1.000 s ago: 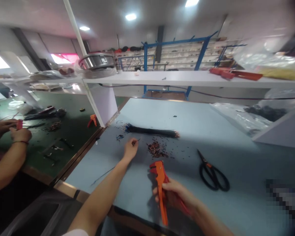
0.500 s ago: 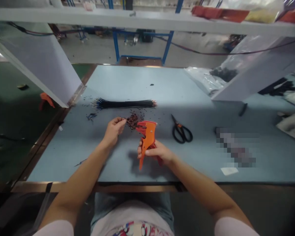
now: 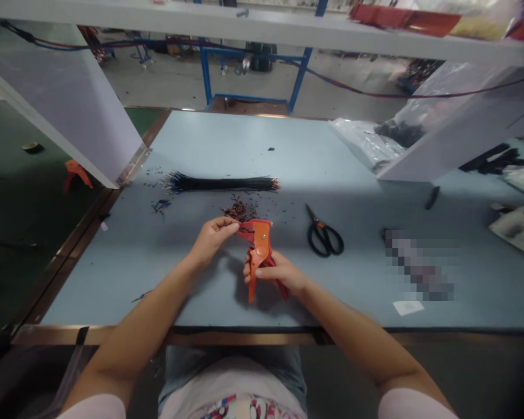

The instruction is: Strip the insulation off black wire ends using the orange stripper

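My right hand (image 3: 277, 272) is wrapped around the handles of an orange and red wire stripper (image 3: 261, 247), its jaws pointing left. Thumb and fingers of my left hand (image 3: 213, 237) pinch together right at those jaws; what is between the fingertips is too small to make out. Just behind the jaws lies a heap of small dark and reddish-brown scraps (image 3: 241, 209). Farther back, a long bundle of black wires (image 3: 222, 184) rests crosswise, with frayed-looking ends at both sides.
Black-handled scissors (image 3: 325, 238) lie right of the stripper. Blue and dark wire bits (image 3: 160, 206) are at left. A plastic bag (image 3: 367, 142) sits by the right upright panel (image 3: 445, 134). A blurred-out object (image 3: 419, 265) and a white paper (image 3: 408, 307) lie at right.
My left hand has moved right, from beside the scrap heap to the jaws of the wire stripper. The stripper, still in my right hand, has shifted slightly left and nearer to me.
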Demonstrator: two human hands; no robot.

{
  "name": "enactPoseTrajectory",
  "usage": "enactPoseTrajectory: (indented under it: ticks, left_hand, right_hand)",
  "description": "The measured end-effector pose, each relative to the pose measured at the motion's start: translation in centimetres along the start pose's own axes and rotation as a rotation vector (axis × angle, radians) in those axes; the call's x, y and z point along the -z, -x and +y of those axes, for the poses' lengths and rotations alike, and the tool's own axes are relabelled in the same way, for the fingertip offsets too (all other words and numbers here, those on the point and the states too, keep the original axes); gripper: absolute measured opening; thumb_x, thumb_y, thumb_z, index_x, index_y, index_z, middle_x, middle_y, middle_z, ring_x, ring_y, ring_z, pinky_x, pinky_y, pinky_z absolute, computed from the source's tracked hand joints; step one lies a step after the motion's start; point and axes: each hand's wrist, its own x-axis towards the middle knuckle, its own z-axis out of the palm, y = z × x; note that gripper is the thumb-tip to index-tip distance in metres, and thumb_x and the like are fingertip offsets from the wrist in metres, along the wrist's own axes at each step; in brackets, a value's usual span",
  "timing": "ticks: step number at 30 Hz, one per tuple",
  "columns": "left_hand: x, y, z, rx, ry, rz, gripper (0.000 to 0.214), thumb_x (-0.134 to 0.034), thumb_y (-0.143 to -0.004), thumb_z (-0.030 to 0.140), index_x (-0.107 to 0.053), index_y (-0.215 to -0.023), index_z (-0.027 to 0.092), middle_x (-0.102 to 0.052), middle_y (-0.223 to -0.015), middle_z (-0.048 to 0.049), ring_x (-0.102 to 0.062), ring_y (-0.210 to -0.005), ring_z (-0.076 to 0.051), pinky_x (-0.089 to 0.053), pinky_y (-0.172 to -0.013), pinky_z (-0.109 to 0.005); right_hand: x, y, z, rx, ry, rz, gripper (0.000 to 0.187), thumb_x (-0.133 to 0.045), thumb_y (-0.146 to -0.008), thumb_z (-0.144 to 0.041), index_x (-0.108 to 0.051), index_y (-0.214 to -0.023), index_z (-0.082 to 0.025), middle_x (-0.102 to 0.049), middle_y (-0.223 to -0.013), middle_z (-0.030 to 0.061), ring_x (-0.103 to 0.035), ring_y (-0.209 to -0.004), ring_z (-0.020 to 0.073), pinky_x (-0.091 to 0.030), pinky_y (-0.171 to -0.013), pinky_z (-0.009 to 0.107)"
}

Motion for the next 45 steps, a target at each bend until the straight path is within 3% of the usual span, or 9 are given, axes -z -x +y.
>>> enactPoseTrajectory:
  ticks: [4,8,11,14,23,36,45]
  left_hand:
    - [0.1,-0.4,-0.5,-0.087,-0.011,0.161,0.016,-0.043,-0.082,0.033,-0.049,-0.084,0.019,-0.035,-0.054,0.0065,-0.03,-0.044,-0.007,-0.022,-0.043,-0.019]
    - [0.0,0.2,-0.6,-0.378,-0.461,0.323,0.006,-0.047,-0.082,0.023,-0.051,-0.082,0.019,-0.053,-0.068,0.0015,-0.05,-0.062,-0.01,-0.039,-0.059,-0.021]
    - [-0.6,1.3,-0.5,-0.58,-0.743,0.3,0.009,-0.05,-0.084,0.023,-0.058,-0.085,0.018,-0.062,-0.078,-0.0011,-0.056,-0.07,-0.011,-0.043,-0.068,-0.023]
    - [-1.2,2.0,-0.5,-0.653,-0.833,0.259,0.011,-0.05,-0.085,0.022,-0.061,-0.087,0.018,-0.065,-0.077,-0.0005,-0.057,-0.067,-0.01,-0.043,-0.066,-0.021]
    - [-1.6,2.5,-0.3,-0.57,-0.788,0.296,0.011,-0.054,-0.082,0.023,-0.062,-0.084,0.017,-0.058,-0.058,0.0041,-0.051,-0.05,-0.007,-0.039,-0.056,-0.018]
    - [-1.7,2.7,-0.4,-0.606,-0.874,0.349,0.011,-0.054,-0.081,0.023,-0.064,-0.083,0.017,-0.059,-0.057,0.0036,-0.053,-0.051,-0.007,-0.038,-0.056,-0.018]
    - [-1.6,2.7,-0.7,-0.544,-0.887,0.322,0.014,-0.052,-0.083,0.025,-0.064,-0.085,0.018,-0.063,-0.061,0.0014,-0.057,-0.055,-0.009,-0.039,-0.059,-0.019]
  right_hand:
    - [-0.2,0.0,-0.1,0.002,-0.021,0.049,0.04,-0.077,-0.066,-0.02,-0.055,-0.099,-0.013,-0.067,-0.087,0.0061,-0.068,-0.074,0.0177,-0.055,-0.07,0.032]
    - [-0.6,0.0,-0.3,0.081,0.069,0.16,0.038,-0.076,-0.066,-0.02,-0.055,-0.097,-0.013,-0.067,-0.085,0.0058,-0.067,-0.073,0.0175,-0.055,-0.069,0.033]
    - [-0.9,0.2,-0.6,0.136,0.138,0.233,0.037,-0.075,-0.068,-0.02,-0.055,-0.097,-0.014,-0.066,-0.086,0.0055,-0.067,-0.074,0.0173,-0.054,-0.071,0.034]
    - [-1.1,0.4,-0.7,0.136,0.153,0.231,0.037,-0.075,-0.068,-0.022,-0.054,-0.098,-0.014,-0.066,-0.088,0.0058,-0.067,-0.075,0.018,-0.054,-0.072,0.035]
    - [-1.2,0.4,-0.3,0.163,0.282,0.213,0.035,-0.073,-0.07,-0.023,-0.052,-0.098,-0.015,-0.064,-0.088,0.0057,-0.065,-0.075,0.0173,-0.055,-0.067,0.032]
    - [-1.4,0.4,-0.4,0.147,0.329,0.263,0.032,-0.071,-0.072,-0.023,-0.052,-0.096,-0.015,-0.064,-0.089,0.0055,-0.065,-0.076,0.0177,-0.055,-0.068,0.033]
    - [-1.3,0.4,-0.2,0.137,0.299,0.272,0.034,-0.072,-0.071,-0.023,-0.051,-0.097,-0.016,-0.064,-0.089,0.0056,-0.066,-0.076,0.0175,-0.055,-0.067,0.032]
